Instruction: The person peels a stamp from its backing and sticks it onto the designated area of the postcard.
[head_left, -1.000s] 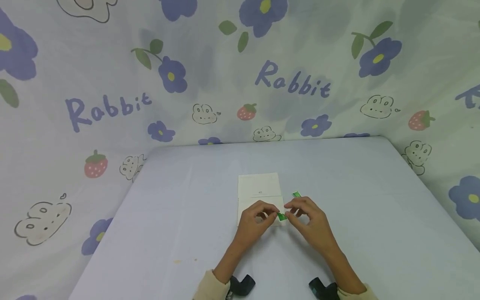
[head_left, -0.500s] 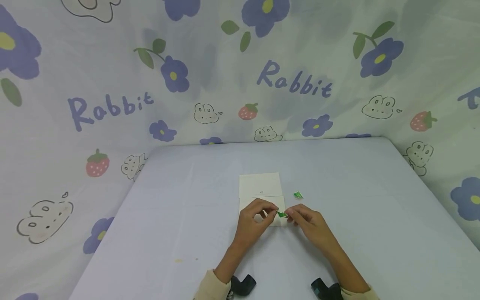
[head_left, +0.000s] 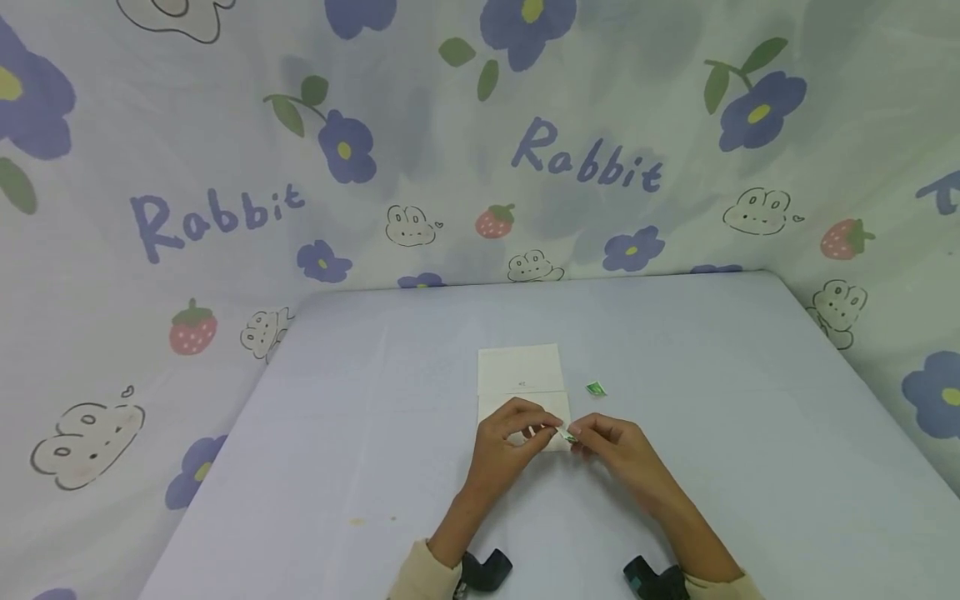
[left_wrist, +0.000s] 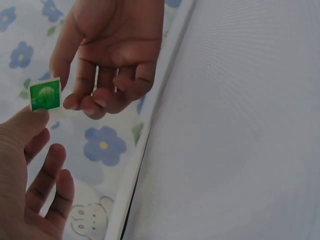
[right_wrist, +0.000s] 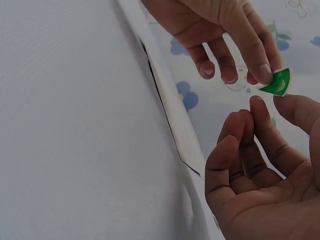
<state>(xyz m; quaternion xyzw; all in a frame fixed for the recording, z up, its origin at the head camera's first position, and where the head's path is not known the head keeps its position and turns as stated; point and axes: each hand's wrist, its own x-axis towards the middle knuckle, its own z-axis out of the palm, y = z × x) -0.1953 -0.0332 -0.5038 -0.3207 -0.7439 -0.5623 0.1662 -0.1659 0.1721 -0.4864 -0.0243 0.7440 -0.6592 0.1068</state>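
In the head view my left hand point(head_left: 510, 437) pinches a small green stamp point(left_wrist: 46, 95) with a white border between thumb and index finger. My right hand point(head_left: 618, 450) is on the stamp's other side. Its thumb point(right_wrist: 295, 107) touches the stamp's edge in the right wrist view, while the other fingers are loosely bent and apart from it. Both hands are over the near part of an open white booklet point(head_left: 519, 367), which bears tiny print near its fold. A second green stamp point(head_left: 596, 388) lies flat on the table, just right of the booklet.
The booklet and loose stamp lie on a white-covered table point(head_left: 375, 400). Yellowish spots point(head_left: 357, 522) mark the cover at the front left. A patterned curtain point(head_left: 442, 167) with flowers and rabbits stands behind the table and along its sides.
The right hand has drawn slightly down and toward me, uncovering the loose stamp. The held stamp has turned between the hands, from a green face to a pale edge in the head view.
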